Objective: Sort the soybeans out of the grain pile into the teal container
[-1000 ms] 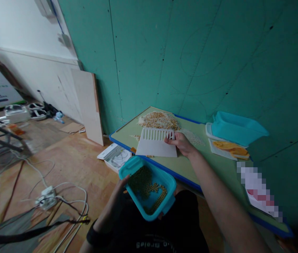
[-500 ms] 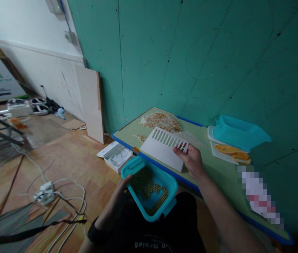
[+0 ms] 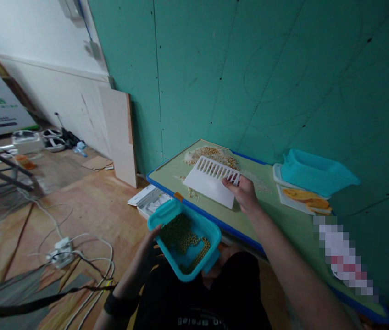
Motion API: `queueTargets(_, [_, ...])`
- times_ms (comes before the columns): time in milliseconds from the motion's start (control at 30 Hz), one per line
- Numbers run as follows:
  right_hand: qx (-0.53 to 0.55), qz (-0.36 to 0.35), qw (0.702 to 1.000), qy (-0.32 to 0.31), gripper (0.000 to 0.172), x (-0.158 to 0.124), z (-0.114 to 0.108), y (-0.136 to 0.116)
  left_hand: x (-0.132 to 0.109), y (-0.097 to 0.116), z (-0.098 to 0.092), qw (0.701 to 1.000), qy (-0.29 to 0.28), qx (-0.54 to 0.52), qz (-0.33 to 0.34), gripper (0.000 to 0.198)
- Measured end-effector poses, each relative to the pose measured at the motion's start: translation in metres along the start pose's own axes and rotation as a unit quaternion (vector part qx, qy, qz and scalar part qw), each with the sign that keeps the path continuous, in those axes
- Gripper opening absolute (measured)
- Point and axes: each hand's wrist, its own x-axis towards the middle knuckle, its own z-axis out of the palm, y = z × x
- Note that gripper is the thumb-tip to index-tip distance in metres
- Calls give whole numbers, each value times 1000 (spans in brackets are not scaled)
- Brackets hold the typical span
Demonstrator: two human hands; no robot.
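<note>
My left hand [image 3: 149, 243] grips the left rim of a blue plastic tub [image 3: 214, 229], held tilted over my lap at the table's front edge. Inside lie small dark green beans [image 3: 177, 229] and round yellow beans [image 3: 203, 250]. My right hand [image 3: 244, 195] is closed on the right end of a white slotted plastic plate [image 3: 208, 185], thumb on top near the slots. The plate slants over the table, just in front of a pile of yellow beans and pale grains [image 3: 211, 153]. A few grains [image 3: 193, 193] lie by its near left edge.
The green tabletop [image 3: 266, 211] has a blue rim. At its right stand a blue container [image 3: 318, 169], an orange cloth [image 3: 306, 199] on a white tray, and a blurred-out item [image 3: 346, 261]. A white box [image 3: 149, 201], cables and a power strip [image 3: 62, 252] lie on the floor.
The slotted plate has moved slightly away from me and left. Some grains now lie nearer the table's front edge. The tub has shifted left and a little down in my left hand.
</note>
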Motion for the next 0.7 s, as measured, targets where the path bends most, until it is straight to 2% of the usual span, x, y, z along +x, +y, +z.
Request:
queueTargets(67, [4,12,1000,-8,57,1,-1,0,-5,1,3,1000,-6,10,17,74])
queueTargets(300, [14,27,999,-16,62,2,1,0,-10,6,11,1000,1,20,13,64])
queueTargets(500, [14,34,999,-25,62,2,1,1,-5,1,5,999,7,25,24,72])
queueTargets(700, [17,23,999,-25,61,2,0,1,-5,2,7,1000,11,27,6,72])
